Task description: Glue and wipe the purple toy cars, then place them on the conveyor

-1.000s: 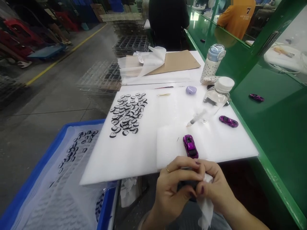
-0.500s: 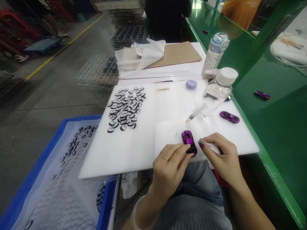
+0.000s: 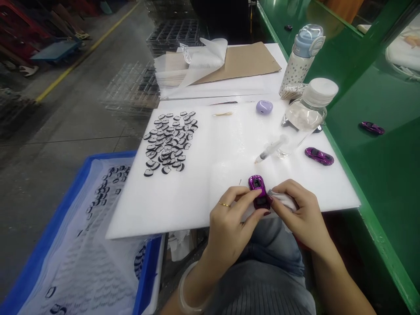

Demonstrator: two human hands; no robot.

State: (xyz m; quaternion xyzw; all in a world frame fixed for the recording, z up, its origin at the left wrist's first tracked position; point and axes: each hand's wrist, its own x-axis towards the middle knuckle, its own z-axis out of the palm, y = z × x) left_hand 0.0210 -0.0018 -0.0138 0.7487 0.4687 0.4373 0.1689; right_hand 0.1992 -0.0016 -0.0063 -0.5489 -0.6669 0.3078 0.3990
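Observation:
A shiny purple toy car (image 3: 257, 182) rests on the white foam sheet near the table's front edge. My left hand (image 3: 231, 218) is closed on it, fingertips on its roof and thumb at its near end. Pinched in my right hand (image 3: 302, 212) is a white cloth (image 3: 284, 200), its tip touching the car's right side. Beyond the car lies a syringe (image 3: 269, 150) with a pale tip. Farther right sits a second purple toy car (image 3: 319, 156). Small black curved parts (image 3: 170, 142) lie in a loose heap on the left of the white sheet (image 3: 226, 175).
A clear bottle with white lid (image 3: 310, 113), a dotted flask (image 3: 298, 57) and a lilac case (image 3: 264, 107) stand at the back right. Cardboard (image 3: 243, 65) lies behind. A blue crate (image 3: 52, 236) is at lower left; a green bench (image 3: 370, 175) runs along the right.
My right hand has moved left, bringing the cloth against the car. The black piece at the car's near end has gone from beneath my left fingers or become part of the car. The view has shifted slightly.

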